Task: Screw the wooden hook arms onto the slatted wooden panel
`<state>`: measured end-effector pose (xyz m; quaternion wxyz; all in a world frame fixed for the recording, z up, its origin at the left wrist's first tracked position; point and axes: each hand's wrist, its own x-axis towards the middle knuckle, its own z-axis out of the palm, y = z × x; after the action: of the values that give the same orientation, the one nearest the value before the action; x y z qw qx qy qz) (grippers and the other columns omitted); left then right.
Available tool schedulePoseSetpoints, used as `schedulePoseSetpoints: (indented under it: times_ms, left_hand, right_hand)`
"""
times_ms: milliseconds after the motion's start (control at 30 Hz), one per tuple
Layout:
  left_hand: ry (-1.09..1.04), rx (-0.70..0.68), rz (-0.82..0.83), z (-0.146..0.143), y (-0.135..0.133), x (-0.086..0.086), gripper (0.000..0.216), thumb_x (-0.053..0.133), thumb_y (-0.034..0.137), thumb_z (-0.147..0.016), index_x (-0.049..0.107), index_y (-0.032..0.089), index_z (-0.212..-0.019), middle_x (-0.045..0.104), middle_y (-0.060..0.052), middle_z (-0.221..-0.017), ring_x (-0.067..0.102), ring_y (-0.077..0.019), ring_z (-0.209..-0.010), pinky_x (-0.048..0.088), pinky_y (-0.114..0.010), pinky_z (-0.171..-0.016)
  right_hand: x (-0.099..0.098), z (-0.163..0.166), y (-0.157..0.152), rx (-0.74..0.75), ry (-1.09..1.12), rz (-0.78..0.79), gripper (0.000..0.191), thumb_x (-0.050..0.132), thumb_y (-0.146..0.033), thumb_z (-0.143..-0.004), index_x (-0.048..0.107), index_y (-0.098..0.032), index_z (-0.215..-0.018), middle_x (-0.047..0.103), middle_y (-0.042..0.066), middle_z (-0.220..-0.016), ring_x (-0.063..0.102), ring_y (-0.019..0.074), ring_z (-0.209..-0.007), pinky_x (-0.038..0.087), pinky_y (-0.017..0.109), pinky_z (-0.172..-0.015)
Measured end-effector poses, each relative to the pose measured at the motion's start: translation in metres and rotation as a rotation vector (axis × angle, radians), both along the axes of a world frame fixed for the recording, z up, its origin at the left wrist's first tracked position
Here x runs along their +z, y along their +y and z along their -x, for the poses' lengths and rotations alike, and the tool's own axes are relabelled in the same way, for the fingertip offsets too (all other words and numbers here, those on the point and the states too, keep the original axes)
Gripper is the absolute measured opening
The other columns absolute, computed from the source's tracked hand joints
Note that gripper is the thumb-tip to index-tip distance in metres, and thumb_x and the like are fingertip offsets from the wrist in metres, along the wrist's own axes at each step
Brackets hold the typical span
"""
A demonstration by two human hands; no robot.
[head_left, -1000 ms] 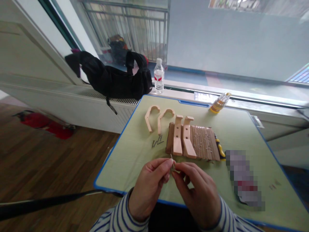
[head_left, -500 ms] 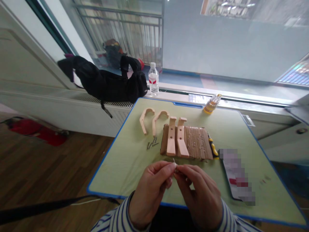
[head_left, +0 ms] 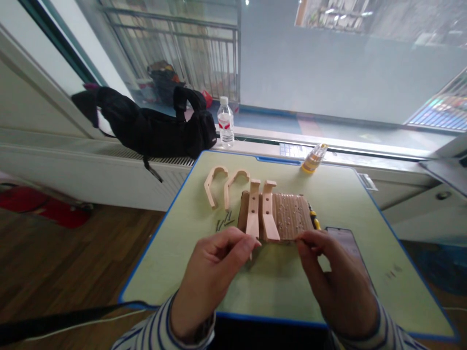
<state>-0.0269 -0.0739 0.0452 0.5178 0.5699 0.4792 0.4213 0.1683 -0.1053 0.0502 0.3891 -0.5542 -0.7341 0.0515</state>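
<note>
Separating left hand (head_left: 219, 262) from right hand (head_left: 337, 277) is open, blue-edged tabletop (head_left: 279, 282).

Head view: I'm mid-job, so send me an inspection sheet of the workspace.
Surface: green, blue-edged tabletop; small dark marks at right.
Job's things: two wooden hooks on the tabletop, two more hooks on corrugated cardboard; dark screws at left; screwdriver beside the cardboard.
Clutter: phone partly behind the right hand; amber-tinted bottle near the far edge.
Hands: left hand pinches a small thin item, type unclear; right hand pinched shut near the cardboard, contents unclear.
Cables: pale cord at lower left, near a black strap.
Surroundings: water bottle and black bag by the window; red fire extinguisher on the floor.
</note>
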Motion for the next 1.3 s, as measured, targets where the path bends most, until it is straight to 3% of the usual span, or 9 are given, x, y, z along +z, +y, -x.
schedulePoseSetpoints:
  times_ms: [100, 233, 400, 500, 733, 900, 1300]
  left_hand:
    - [0.294, 0.077, -0.312, 0.001, 0.025, -0.002, 0.016, 0.056, 0.029, -0.085, 0.067, 0.018, -0.081, 0.062, -0.001, -0.074, 0.053, -0.0115, -0.065, 0.042, -0.023, -0.061]
    - [0.482, -0.032, -0.47, 0.002, 0.06, -0.014, 0.019, 0.052, 0.029, -0.088, 0.067, 0.02, -0.095, 0.065, -0.003, -0.096, 0.059, -0.0154, -0.09, 0.044, -0.029, -0.083]
    - [0.579, -0.072, -0.467, 0.001, 0.087, -0.028, 0.025, 0.047, 0.034, -0.091, 0.068, 0.022, -0.097, 0.064, -0.003, -0.094, 0.06, -0.0173, -0.089, 0.047, -0.033, -0.084]
    - [0.577, -0.115, -0.535, -0.002, 0.093, -0.034, 0.027, 0.048, 0.035, -0.09, 0.067, 0.02, -0.101, 0.063, -0.006, -0.103, 0.057, -0.0194, -0.097, 0.045, -0.037, -0.09]
    - [0.425, -0.4, -0.602, 0.006, 0.095, -0.035, 0.04, 0.031, 0.026, -0.093, 0.055, 0.018, -0.124, 0.055, -0.006, -0.13, 0.043, -0.0205, -0.125, 0.032, -0.042, -0.107]
    - [0.406, -0.552, -0.536, 0.009, 0.099, -0.027, 0.045, 0.036, 0.026, -0.088, 0.051, 0.016, -0.129, 0.05, -0.006, -0.135, 0.039, -0.0225, -0.13, 0.026, -0.044, -0.111]
    - [0.515, -0.601, -0.539, 0.002, 0.109, -0.036, 0.047, 0.049, 0.029, -0.081, 0.055, 0.012, -0.125, 0.052, -0.008, -0.133, 0.041, -0.0236, -0.129, 0.026, -0.042, -0.112]
  right_hand:
    - [0.007, -0.015, 0.013, -0.022, -0.047, 0.041, 0.008, 0.052, -0.021, -0.087, 0.053, -0.021, -0.094, 0.06, -0.002, -0.075, 0.056, 0.0068, -0.061, 0.044, 0.016, -0.052]
    - [0.012, -0.03, 0.036, -0.018, -0.088, 0.121, 0.009, 0.051, -0.027, -0.088, 0.054, -0.021, -0.094, 0.06, -0.003, -0.07, 0.054, 0.0065, -0.053, 0.043, 0.017, -0.049]
    - [0.013, -0.036, 0.068, 0.043, -0.178, 0.129, 0.009, 0.048, -0.026, -0.088, 0.054, -0.02, -0.091, 0.062, 0.0, -0.075, 0.056, 0.0085, -0.058, 0.043, 0.02, -0.055]
    - [0.008, -0.035, 0.087, 0.087, -0.267, 0.112, 0.01, 0.047, -0.025, -0.089, 0.054, -0.018, -0.091, 0.063, 0.001, -0.075, 0.056, 0.0104, -0.06, 0.043, 0.023, -0.057]
    - [-0.009, -0.032, 0.116, 0.131, -0.392, 0.113, 0.015, 0.042, -0.024, -0.09, 0.055, -0.016, -0.09, 0.063, 0.004, -0.076, 0.058, 0.0138, -0.065, 0.043, 0.026, -0.062]
    - [-0.015, -0.03, 0.129, 0.147, -0.453, 0.171, 0.017, 0.04, -0.025, -0.091, 0.055, -0.016, -0.09, 0.062, 0.004, -0.074, 0.057, 0.0148, -0.066, 0.042, 0.027, -0.062]
    - [-0.029, -0.021, 0.145, 0.273, -0.477, 0.219, 0.015, 0.039, -0.018, -0.09, 0.053, -0.016, -0.096, 0.062, 0.003, -0.08, 0.058, 0.0153, -0.071, 0.044, 0.028, -0.064]
